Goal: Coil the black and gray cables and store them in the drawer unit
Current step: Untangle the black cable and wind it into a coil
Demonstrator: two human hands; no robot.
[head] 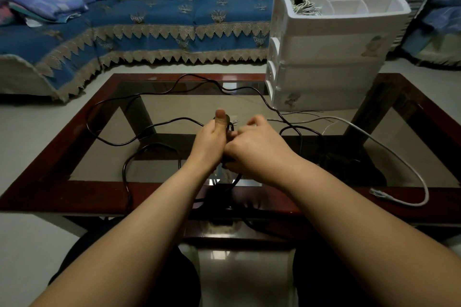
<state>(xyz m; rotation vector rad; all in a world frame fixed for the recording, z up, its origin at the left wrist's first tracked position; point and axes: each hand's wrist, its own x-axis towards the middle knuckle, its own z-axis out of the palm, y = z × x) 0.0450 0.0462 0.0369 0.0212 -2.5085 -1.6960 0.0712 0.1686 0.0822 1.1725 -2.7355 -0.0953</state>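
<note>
Left hand at bench centre, thumb up, fingers clenched around a bundle of the thin black cable; judged to act as the fixed former for the coil. Right hand touching the left, fingers curled at the same bundle; whether they pinch a strand or only guide it cannot be told, the fingertips being hidden.

Most of the black cable is uncoiled: loose loops run over the glass-topped bench with dark red wooden frame toward 9 and 10 o'clock, one strand arcs to 12 o'clock, another hangs over the near edge at 6 o'clock. Judgement: coiling at an early stage.

Pale gray cable with a flat plug lies untouched at 3 to 4 o'clock, its plug end on the near-right frame, close to the edge.

White plastic drawer unit with open divided top tray stands at 1 o'clock on the far-right corner; one compartment holds a bundle of light cord; drawers appear shut.

Room: glass at 9 o'clock is open apart from the loops. Slack drawn in may snag on the unit's base, where the black strand passes just beside it.
</note>
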